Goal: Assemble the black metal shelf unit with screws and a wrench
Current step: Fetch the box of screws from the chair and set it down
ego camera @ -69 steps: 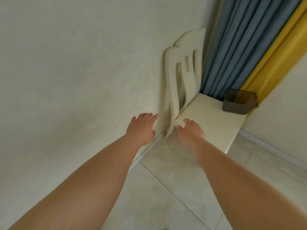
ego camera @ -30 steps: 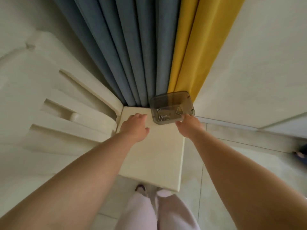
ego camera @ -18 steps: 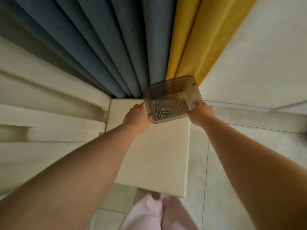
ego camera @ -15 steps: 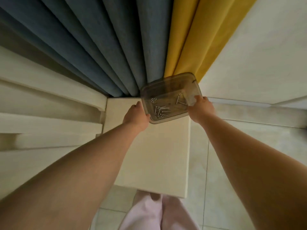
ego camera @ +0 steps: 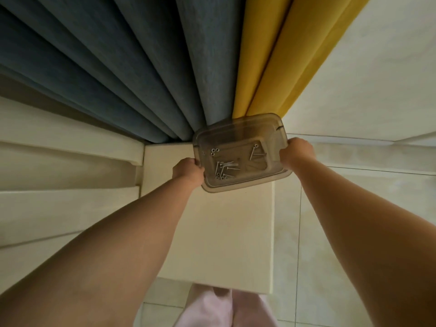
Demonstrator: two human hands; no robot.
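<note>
View from above, looking down a person's two bare forearms. Centre of the frame: a smoky, see-through plastic box (ego camera: 240, 152) held by its short ends. The left hand (ego camera: 187, 171) grips the box's left rim with curled fingers; the right hand (ego camera: 296, 153) grips the right rim the same way. Inside lie loose silver screws (ego camera: 225, 168) and small nuts (ego camera: 214, 152). Below the box is a cream chair seat (ego camera: 219, 232). Blue curtains (ego camera: 118, 55) and yellow curtains (ego camera: 283, 55) fill the top. Pale tiled floor (ego camera: 318, 256) at lower right.
</note>
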